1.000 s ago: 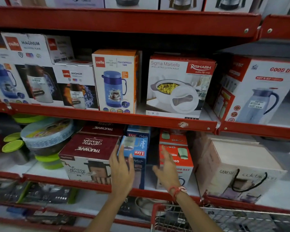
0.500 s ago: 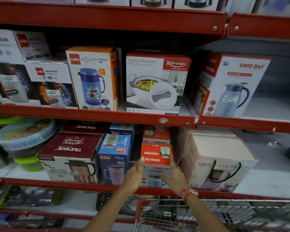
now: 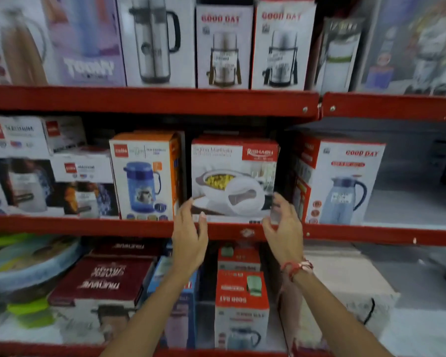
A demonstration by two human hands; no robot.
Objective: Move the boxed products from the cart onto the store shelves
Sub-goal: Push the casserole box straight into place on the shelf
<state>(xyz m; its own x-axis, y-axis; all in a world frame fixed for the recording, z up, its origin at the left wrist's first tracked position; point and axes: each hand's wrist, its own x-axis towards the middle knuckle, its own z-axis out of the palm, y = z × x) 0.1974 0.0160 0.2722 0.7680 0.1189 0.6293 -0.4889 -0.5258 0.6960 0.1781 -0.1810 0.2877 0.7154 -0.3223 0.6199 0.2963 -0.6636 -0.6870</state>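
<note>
So the person's got both hands up at the middle red shelf [image 3: 150, 226], bracketing the Rishabh casserole box [image 3: 234, 176]. The left hand [image 3: 189, 239] is at the box's lower left corner, fingers spread and loose, thumb tip about on the front bottom edge. The right hand [image 3: 285, 229] mirrors it at the lower right corner, fingers curled around toward the side face. Neither looks clamped yet; it's blurry, so whether the pads are really touching the cardboard is hard to call.

The key relation: the box sits straight ahead of and slightly above both hands, dead between them, about equally near each. It's wider than tall, long axis running along the shelf edge, so a two-handed side squeeze looks like the natural move, probably to straighten it or slide it.

Room is tight on the left: the orange Cello flask box [image 3: 144, 176] stands just beside it with only a dark sliver between. On the right there's a slightly bigger gap before the Good Day jug box [image 3: 343, 181], and past that the shelf is bare. The surface is flat painted metal with a front lip. The cart isn't in view.
</note>
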